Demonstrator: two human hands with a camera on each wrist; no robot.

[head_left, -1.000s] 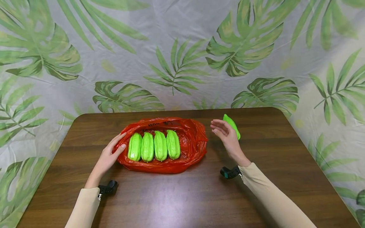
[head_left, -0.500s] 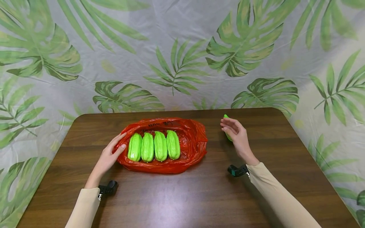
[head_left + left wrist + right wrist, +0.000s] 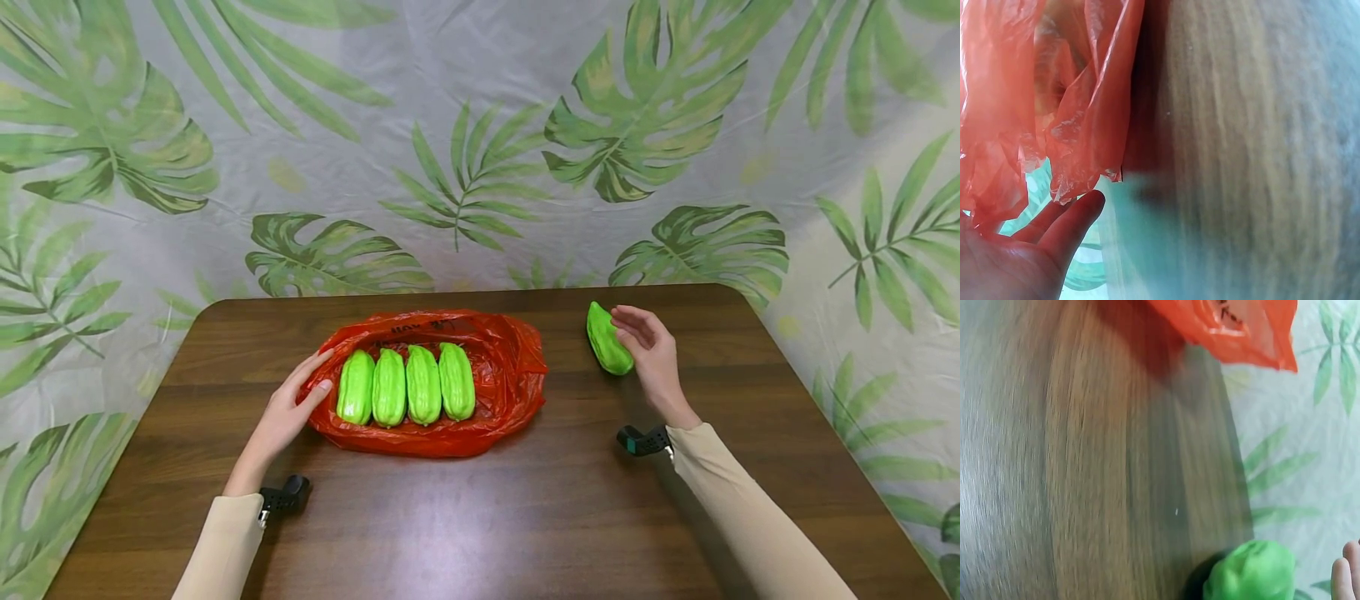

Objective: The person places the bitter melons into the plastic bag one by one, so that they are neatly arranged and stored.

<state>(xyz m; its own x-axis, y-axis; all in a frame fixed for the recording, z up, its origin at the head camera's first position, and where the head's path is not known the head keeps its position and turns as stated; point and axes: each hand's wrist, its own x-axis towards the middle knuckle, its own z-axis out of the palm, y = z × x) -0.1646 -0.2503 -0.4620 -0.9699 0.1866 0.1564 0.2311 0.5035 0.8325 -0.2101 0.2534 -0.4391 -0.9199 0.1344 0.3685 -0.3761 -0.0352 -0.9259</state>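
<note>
At the left rim of the red plastic bag [image 3: 510, 367] rests my left hand [image 3: 285, 408], thumb and fingers extended against the plastic. The left wrist view shows the bag's crumpled edge [image 3: 1094, 119] hanging over these fingers. Several bright green, ridged, gourd-like vegetables [image 3: 423, 385] lie side by side inside the open bag. Another green gourd-like vegetable [image 3: 606, 340] lies on the table to the right. My right hand [image 3: 651, 354] is at its right side, fingers loosely bent and not wrapped round it; whether they touch is unclear. In the right wrist view, only this gourd's end [image 3: 1254, 575] shows.
Both things lie toward the back of the brown wooden table [image 3: 450, 525]. Behind the table's far edge hangs a leaf-printed cloth [image 3: 480, 167]. A black strap device [image 3: 643, 440] sits on the right wrist and another [image 3: 285, 494] on the left.
My right hand has moved to the right, passing over the lone green gourd to its right side. The left hand and the bag have stayed in place.
</note>
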